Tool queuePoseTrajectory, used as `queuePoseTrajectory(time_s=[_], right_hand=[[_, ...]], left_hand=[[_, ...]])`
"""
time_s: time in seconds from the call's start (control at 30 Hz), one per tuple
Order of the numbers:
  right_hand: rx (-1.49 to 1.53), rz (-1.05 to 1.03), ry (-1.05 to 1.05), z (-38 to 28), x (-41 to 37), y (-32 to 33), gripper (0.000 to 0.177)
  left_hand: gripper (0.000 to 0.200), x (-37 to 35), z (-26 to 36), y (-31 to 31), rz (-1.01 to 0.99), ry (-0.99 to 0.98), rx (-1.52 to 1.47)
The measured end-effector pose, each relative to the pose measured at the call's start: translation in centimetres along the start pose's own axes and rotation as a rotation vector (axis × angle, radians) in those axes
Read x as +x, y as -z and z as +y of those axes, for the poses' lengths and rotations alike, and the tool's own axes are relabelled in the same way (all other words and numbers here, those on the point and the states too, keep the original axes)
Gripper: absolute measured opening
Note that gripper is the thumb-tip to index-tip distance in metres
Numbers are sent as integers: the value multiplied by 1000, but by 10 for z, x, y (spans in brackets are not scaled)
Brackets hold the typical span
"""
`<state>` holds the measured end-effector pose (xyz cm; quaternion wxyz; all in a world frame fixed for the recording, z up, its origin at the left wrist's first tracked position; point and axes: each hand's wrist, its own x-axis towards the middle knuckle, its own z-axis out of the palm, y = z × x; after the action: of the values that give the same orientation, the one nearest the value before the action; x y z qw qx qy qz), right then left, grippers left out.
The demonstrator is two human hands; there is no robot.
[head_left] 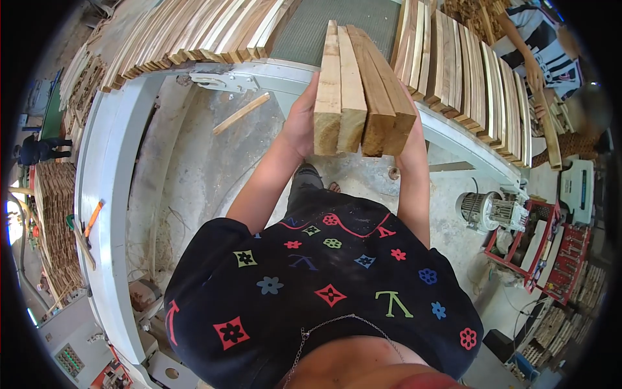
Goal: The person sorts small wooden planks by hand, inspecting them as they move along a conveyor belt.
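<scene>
Several wooden strips (pixel 353 97) are held as one bundle between my two hands, their cut ends facing me. My left hand (pixel 302 120) presses on the bundle's left side, its fingers mostly hidden behind the wood. On the right side my right hand (pixel 413 133) grips the same bundle, fingers largely out of sight. The far ends of the strips lie over the green belt surface (pixel 304 35) of the machine. Rows of wooden strips stand side by side on the left (pixel 207 32) and on the right (pixel 470 84) of the bundle.
A white metal frame (pixel 107 214) curves along the left, with an orange-handled tool (pixel 94 217) on it. A motor (pixel 491 211) sits at the right. A co-worker (pixel 544 55) at the upper right holds a strip. A loose stick (pixel 241 113) lies below the machine's edge.
</scene>
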<state>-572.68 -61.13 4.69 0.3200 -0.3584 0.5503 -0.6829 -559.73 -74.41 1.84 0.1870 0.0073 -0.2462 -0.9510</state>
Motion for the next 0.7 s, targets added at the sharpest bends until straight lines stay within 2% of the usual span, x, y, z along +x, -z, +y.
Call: queuePoseTrajectory(time_s=[0.03,0.1,0.2,0.33,0.4,0.47,0.5,0.53,0.6,0.67,0.7], right_hand=[[13,-2,-6,0,-1,2,65],[30,-2,-8,0,0,2,64],[28,0,1,-2,1,3,63],[-17,-39,34,3,2,7,59],[-97,-6,23,13,10,22,56],[-221,99,-35,23,27,40,54],[-323,197,29,26,37,39,54],[-557,70,217,21,50,32,58],[-1032,-198,590,3,79,10,67],[-1159,-650,1031,-2,100,-30,69],[-1177,-951,1053,15,112,-42,68]], left_hand=[[60,0,2,-2,-93,-26,-3],[60,1,3,-6,-113,-66,109],[61,1,1,-13,24,-104,347],[63,-3,-1,-11,15,-107,395],[66,-11,-10,-6,53,-23,220],[72,-27,-28,-10,75,120,-109],[75,-36,-35,-14,70,183,-247],[78,-43,-42,-17,16,225,-339],[83,-58,-69,17,131,277,-408],[87,-70,-96,57,157,276,-435],[86,-72,-99,66,170,279,-407]])
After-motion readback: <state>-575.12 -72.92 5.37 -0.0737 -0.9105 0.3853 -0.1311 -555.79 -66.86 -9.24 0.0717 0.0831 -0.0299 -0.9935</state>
